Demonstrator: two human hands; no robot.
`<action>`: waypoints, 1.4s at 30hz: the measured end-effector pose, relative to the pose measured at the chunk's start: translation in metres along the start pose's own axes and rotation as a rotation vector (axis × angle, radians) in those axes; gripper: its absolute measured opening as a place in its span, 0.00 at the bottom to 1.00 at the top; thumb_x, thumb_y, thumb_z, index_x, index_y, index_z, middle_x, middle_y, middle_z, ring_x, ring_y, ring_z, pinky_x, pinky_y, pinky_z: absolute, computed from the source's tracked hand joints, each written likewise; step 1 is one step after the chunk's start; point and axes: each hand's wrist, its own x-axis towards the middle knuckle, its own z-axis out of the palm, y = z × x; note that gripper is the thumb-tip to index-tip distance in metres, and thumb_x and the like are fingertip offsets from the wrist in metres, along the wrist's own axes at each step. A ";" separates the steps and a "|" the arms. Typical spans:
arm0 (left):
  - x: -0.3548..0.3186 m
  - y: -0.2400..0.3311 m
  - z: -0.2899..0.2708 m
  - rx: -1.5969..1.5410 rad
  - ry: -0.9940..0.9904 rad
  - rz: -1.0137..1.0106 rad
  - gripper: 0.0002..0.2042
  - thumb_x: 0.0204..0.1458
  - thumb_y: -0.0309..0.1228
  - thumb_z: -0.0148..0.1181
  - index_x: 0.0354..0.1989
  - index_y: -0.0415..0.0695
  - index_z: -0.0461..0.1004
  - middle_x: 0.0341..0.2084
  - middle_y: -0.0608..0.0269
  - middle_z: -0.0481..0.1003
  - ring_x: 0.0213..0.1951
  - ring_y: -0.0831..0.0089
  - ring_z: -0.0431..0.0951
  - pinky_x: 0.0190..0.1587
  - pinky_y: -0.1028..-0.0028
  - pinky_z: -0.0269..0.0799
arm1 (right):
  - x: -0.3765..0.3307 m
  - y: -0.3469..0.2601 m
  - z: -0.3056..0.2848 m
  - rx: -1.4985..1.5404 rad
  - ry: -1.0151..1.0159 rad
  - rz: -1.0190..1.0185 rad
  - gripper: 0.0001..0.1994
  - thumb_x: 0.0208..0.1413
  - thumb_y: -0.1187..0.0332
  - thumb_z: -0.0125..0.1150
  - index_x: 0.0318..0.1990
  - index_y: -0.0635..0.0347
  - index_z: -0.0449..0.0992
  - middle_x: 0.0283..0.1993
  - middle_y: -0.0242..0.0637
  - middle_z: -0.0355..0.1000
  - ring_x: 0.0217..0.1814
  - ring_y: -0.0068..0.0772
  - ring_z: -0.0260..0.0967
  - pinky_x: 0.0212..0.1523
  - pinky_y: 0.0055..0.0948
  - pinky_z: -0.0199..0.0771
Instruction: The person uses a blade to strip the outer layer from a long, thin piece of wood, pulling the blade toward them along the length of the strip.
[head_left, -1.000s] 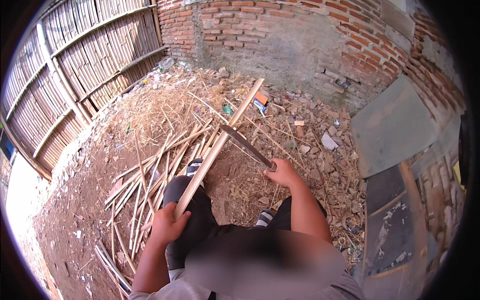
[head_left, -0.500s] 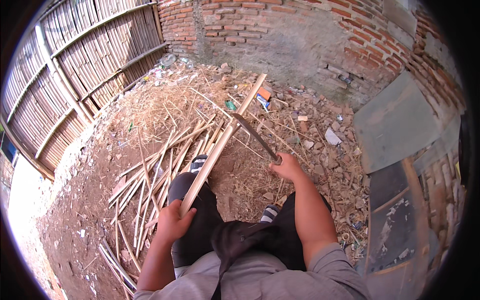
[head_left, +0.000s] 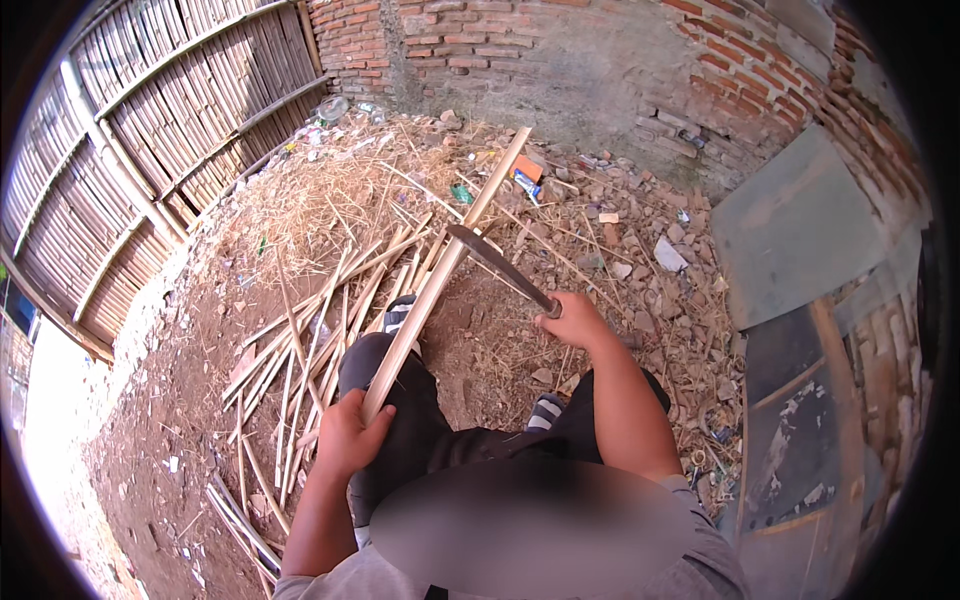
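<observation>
A long split bamboo piece [head_left: 430, 290] slants away from me, its pale, hollowed inner side showing. My left hand [head_left: 350, 435] is closed around its near end beside my left thigh. In my right hand [head_left: 577, 322] is the handle of a machete [head_left: 505, 268] with a dark, curved-tipped blade. The blade reaches left, its tip lying across the bamboo around mid-length; I cannot tell how firmly it touches. Many thin bamboo strips [head_left: 300, 355] lie in a loose pile to the left of my left leg.
A woven bamboo fence [head_left: 190, 110] stands at the left, a worn brick wall [head_left: 560, 70] at the back. Grey sheets [head_left: 800, 230] and a dark framed panel [head_left: 790, 440] lean at the right. Rubble [head_left: 660, 290], dry straw [head_left: 310, 190] and litter cover the ground.
The machete's tip has shifted slightly left, from beside the bamboo's edge to across it. My right hand moved a little with it. The left hand keeps its grip.
</observation>
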 end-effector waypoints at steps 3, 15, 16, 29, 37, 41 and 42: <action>0.000 0.000 0.000 -0.040 0.000 -0.019 0.20 0.52 0.44 0.69 0.31 0.36 0.74 0.20 0.44 0.75 0.27 0.46 0.79 0.31 0.56 0.72 | -0.001 -0.001 -0.005 -0.016 0.034 0.072 0.27 0.51 0.53 0.72 0.52 0.65 0.79 0.42 0.51 0.79 0.46 0.46 0.78 0.47 0.41 0.75; -0.002 -0.002 0.002 -0.038 0.003 -0.033 0.20 0.52 0.45 0.69 0.34 0.37 0.75 0.21 0.45 0.76 0.27 0.48 0.80 0.33 0.57 0.73 | -0.011 -0.024 0.005 -0.070 -0.144 -0.207 0.18 0.52 0.56 0.72 0.44 0.59 0.80 0.34 0.52 0.78 0.40 0.54 0.77 0.41 0.45 0.75; -0.002 -0.003 0.001 -0.031 0.005 -0.029 0.20 0.52 0.45 0.69 0.34 0.37 0.75 0.21 0.45 0.76 0.27 0.49 0.80 0.32 0.57 0.73 | -0.009 -0.023 0.002 -0.062 -0.121 -0.166 0.19 0.52 0.56 0.72 0.44 0.60 0.80 0.33 0.51 0.78 0.39 0.52 0.78 0.41 0.44 0.75; 0.000 -0.002 0.004 -0.016 0.030 0.002 0.19 0.52 0.44 0.69 0.32 0.37 0.75 0.20 0.46 0.75 0.26 0.50 0.78 0.31 0.58 0.72 | -0.013 -0.024 -0.002 -0.022 -0.030 -0.041 0.21 0.51 0.56 0.71 0.45 0.63 0.79 0.36 0.51 0.78 0.41 0.51 0.78 0.44 0.43 0.75; -0.001 -0.003 0.002 -0.031 0.013 -0.039 0.18 0.51 0.42 0.71 0.33 0.37 0.76 0.21 0.49 0.76 0.24 0.58 0.78 0.30 0.61 0.71 | -0.014 -0.030 0.002 -0.086 -0.094 -0.167 0.21 0.51 0.56 0.71 0.48 0.60 0.81 0.37 0.50 0.79 0.43 0.52 0.78 0.45 0.44 0.76; -0.001 -0.003 0.002 -0.014 0.008 -0.042 0.18 0.51 0.42 0.71 0.34 0.37 0.77 0.21 0.49 0.76 0.25 0.57 0.78 0.30 0.60 0.71 | -0.008 -0.017 -0.004 -0.006 -0.114 0.036 0.21 0.51 0.55 0.71 0.49 0.59 0.81 0.38 0.50 0.80 0.43 0.51 0.78 0.46 0.44 0.76; 0.000 -0.001 0.002 -0.016 0.006 -0.038 0.18 0.51 0.42 0.71 0.34 0.37 0.77 0.21 0.49 0.76 0.25 0.57 0.78 0.30 0.60 0.71 | -0.005 -0.008 -0.002 -0.004 -0.042 0.028 0.21 0.51 0.55 0.71 0.49 0.59 0.81 0.37 0.50 0.80 0.43 0.50 0.78 0.46 0.44 0.76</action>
